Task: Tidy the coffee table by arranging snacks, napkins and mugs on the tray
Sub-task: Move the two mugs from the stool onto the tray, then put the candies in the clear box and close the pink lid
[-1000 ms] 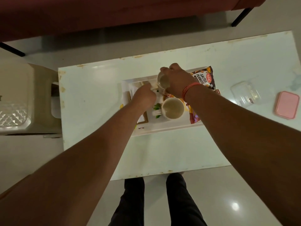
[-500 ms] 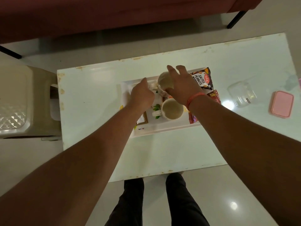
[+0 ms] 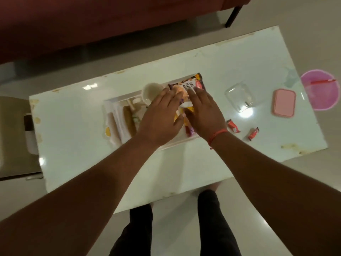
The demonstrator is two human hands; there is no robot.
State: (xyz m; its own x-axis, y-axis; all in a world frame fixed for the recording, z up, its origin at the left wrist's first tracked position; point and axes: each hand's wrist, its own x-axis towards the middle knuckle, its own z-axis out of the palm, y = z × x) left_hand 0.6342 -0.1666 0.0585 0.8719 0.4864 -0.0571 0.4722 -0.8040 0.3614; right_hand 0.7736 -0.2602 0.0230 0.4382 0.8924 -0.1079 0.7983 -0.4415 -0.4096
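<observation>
A white tray [image 3: 110, 103] sits mid-table. A white mug [image 3: 151, 91] stands at its far edge, and folded napkins [image 3: 118, 119] lie along its left side. The salted peanuts packet [image 3: 193, 83] lies at the tray's far right corner, with other snack packets [image 3: 189, 130] just nearer. My left hand [image 3: 162, 115] and right hand [image 3: 204, 111] lie flat side by side on these packets, fingers spread. The left hand hides a second mug. Two small red sweets [image 3: 232, 126] [image 3: 253, 133] lie on the table to the right of the tray.
A clear plastic box [image 3: 239, 96] and its pink lid [image 3: 284, 102] lie on the right part of the white table [image 3: 73, 126]. A pink tub [image 3: 320, 89] stands on the floor beyond the right end. A red sofa [image 3: 110, 24] runs behind, and a beige stool [image 3: 13, 135] is at the left.
My right hand has let go of the mug, which now stands at the tray's far edge. Both hands have moved right onto the snack packets.
</observation>
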